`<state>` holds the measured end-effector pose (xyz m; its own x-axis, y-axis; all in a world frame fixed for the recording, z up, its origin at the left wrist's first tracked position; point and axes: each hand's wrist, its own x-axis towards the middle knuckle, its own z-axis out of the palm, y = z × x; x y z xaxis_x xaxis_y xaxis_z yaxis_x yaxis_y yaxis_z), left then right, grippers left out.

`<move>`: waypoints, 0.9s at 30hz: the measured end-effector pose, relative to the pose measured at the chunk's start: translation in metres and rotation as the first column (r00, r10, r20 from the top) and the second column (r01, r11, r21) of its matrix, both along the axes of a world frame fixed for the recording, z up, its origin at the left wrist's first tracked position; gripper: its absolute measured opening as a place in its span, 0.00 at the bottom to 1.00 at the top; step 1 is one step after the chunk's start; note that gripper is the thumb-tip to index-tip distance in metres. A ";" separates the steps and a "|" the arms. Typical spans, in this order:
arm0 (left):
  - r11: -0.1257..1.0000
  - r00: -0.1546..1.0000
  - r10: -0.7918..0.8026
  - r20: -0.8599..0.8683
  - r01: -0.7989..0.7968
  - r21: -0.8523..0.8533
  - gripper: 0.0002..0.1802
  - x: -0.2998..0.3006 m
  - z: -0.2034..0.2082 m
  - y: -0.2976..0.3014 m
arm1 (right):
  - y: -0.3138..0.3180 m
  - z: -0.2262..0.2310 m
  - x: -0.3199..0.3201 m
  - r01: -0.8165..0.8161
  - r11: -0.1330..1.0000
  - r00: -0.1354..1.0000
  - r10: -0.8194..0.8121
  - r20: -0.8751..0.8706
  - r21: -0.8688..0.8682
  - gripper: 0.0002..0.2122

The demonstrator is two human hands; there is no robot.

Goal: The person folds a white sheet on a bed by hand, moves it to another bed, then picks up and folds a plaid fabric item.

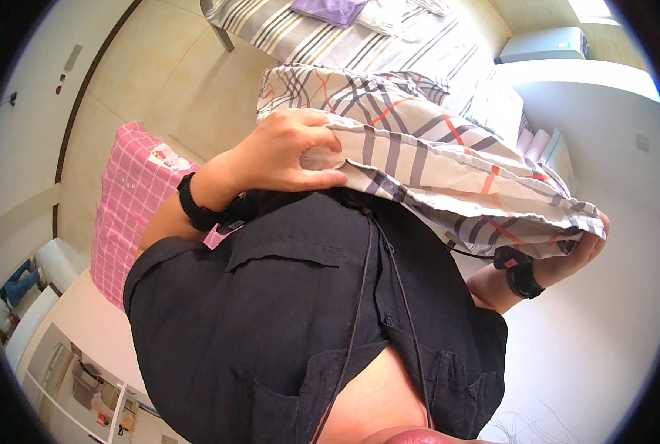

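Note:
A cream plaid cloth [419, 155] with grey and orange stripes is held bunched against my chest, above my black shirt. My left hand [285, 152] pinches its near edge at the upper left, fingers curled over the fabric. My right hand [578, 255] grips the cloth's other end from below at the right, mostly hidden under the folds. Both wrists wear black bands.
A pink checked sheet [126, 211] lies at the left over a surface. A striped bed [359, 37] with a purple item [330, 11] stands at the top. A grey box [544, 44] sits at the upper right. Tiled floor [160, 81] spreads at the upper left.

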<state>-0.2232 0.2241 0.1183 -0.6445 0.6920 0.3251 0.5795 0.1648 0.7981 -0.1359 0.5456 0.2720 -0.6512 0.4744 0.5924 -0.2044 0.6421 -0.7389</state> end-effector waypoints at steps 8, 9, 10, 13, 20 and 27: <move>0.997 0.989 -0.068 0.132 0.062 0.050 0.03 -0.002 -0.007 0.006 | 0.017 -0.004 0.001 -0.158 0.981 0.987 0.160 0.014 -0.112 0.11; 0.994 0.962 -0.072 0.262 0.048 0.096 0.02 -0.005 0.000 -0.001 | 0.017 -0.005 -0.001 -0.139 0.983 0.989 0.144 0.035 -0.118 0.11; 0.992 0.945 -0.064 0.322 0.025 0.123 0.02 -0.009 0.002 -0.009 | 0.017 -0.004 -0.003 -0.117 0.986 0.991 0.124 0.056 -0.120 0.11; 0.978 0.958 -0.071 0.279 0.012 0.209 0.03 -0.018 0.006 -0.027 | 0.023 -0.007 -0.001 -0.125 0.979 0.986 0.140 0.085 -0.160 0.08; 0.956 0.725 -0.090 0.682 -0.128 0.262 0.03 -0.028 0.024 -0.038 | 0.063 -0.031 -0.005 -0.140 0.985 0.778 0.046 0.627 0.100 0.08; 0.957 0.970 -0.203 0.133 0.167 0.238 0.03 -0.060 0.040 0.004 | -0.013 -0.038 -0.030 -0.254 0.961 0.812 0.271 0.517 -0.104 0.19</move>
<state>-0.2835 0.2279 0.1580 -0.5666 0.7249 0.3918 0.4493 -0.1267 0.8843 -0.1663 0.5323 0.2342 -0.9606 0.2518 0.1173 0.0588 0.5970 -0.8001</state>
